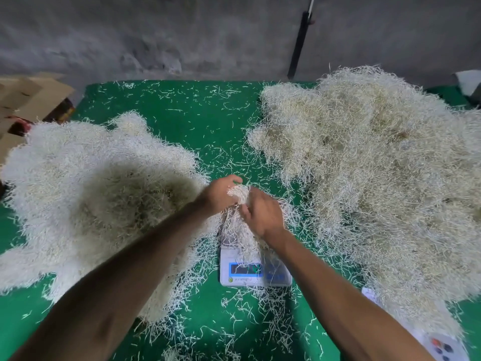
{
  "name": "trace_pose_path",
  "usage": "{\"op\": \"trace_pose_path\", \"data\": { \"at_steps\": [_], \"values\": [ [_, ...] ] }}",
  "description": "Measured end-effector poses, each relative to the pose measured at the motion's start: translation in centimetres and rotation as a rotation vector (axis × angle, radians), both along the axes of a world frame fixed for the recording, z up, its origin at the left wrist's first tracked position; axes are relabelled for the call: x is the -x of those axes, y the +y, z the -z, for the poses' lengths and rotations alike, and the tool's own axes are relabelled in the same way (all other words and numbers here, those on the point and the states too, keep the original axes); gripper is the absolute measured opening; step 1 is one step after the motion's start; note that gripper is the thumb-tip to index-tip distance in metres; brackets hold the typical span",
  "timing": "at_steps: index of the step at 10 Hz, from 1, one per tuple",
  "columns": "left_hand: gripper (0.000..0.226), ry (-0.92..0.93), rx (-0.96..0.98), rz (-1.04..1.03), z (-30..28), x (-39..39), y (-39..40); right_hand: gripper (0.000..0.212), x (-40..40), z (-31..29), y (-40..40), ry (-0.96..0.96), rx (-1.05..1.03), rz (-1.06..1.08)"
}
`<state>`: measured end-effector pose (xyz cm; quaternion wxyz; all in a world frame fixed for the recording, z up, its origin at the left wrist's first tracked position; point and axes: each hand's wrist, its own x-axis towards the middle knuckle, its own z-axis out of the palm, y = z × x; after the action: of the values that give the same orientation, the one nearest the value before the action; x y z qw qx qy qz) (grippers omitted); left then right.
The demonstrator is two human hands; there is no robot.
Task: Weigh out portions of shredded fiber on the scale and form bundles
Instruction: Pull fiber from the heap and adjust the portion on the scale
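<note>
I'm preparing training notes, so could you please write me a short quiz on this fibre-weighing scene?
1. True or false: both hands hold one clump of pale shredded fibre.
2. The small white digital scale sits: A) between the two large fibre piles, B) on the cardboard boxes.
3. What colour is the table covering?

Key: 1 true: left hand and right hand grip it above the scale. 2 A. 3 green.
</note>
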<state>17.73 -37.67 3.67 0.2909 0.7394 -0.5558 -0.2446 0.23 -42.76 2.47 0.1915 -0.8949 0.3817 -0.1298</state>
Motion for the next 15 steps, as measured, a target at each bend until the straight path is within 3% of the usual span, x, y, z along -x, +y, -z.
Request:
{"op": "trace_pose_path", "data": {
  "at_steps": [1,2,3,4,5,6,7,8,9,10,11,12,13,14,15],
  "values": [
    [0.031,-0.086,0.103,0.062,-1.2,-1.3,-0.1,0.021,-0.2,-0.6,-1.4,0.064,-0.079,0.057],
    [0.027,-0.032,0.151,-0.117,-1.7,-3.0,0.6,0.026,0.0,-1.9,-2.0,0.081,-0.138,0.042],
    [0.031,0.153,0.154,-0.397,-1.7,-2.5,-0.2,0.032,-0.8,-3.1,-1.4,-0.001,-0.088,-0.007],
    [0.028,0.461,0.117,-0.872,-2.2,-2.6,-1.8,0.031,-0.1,-3.4,-1.3,-0.052,-0.083,0.02],
    [0.024,0.579,0.051,-1.129,-3.2,-5.5,-1.5,0.028,2.6,-2.2,-1.2,0.007,-0.06,0.037],
    [0.037,0.663,0.22,-1.055,-5.1,-7.5,-1.1,0.03,4.3,-0.9,-1.1,0.039,-0.092,0.043],
    [0.04,0.829,0.4,-1.095,-7.1,-8.1,-1.2,0.031,4.3,-1.0,-1.2,0.136,-0.098,0.014],
    [0.041,0.874,0.643,-1.151,-8.9,-7.1,-2.8,0.031,3.9,-1.8,-1.7,0.193,-0.064,-0.009],
    [0.043,0.9,0.629,-1.131,-9.1,-6.0,-3.7,0.025,3.3,-2.8,-2.3,0.23,-0.022,-0.05],
    [0.038,1.049,0.712,-1.115,-9.4,-6.1,-4.2,0.026,3.3,-3.6,-3.3,0.337,-0.004,-0.057],
    [0.033,0.427,0.162,-0.991,-9.7,-6.6,-4.5,0.027,4.0,-2.4,-3.5,0.419,-0.02,-0.036],
    [0.024,0.238,0.102,-0.934,-10.7,-6.3,-4.7,0.025,4.2,-1.2,-2.8,0.368,-0.077,-0.007],
    [0.02,0.489,0.12,-0.842,-10.8,-4.7,-5.8,0.041,3.3,-2.1,-2.6,0.198,-0.039,0.039],
    [0.033,0.445,0.049,-0.613,-9.7,-2.7,-5.6,0.051,1.5,-4.9,-3.1,-0.082,0.064,0.128],
    [0.04,0.406,-0.015,-0.478,-9.4,-1.9,-5.1,0.068,-0.3,-7.9,-4.2,-0.263,-0.208,0.03]
  ]
}}
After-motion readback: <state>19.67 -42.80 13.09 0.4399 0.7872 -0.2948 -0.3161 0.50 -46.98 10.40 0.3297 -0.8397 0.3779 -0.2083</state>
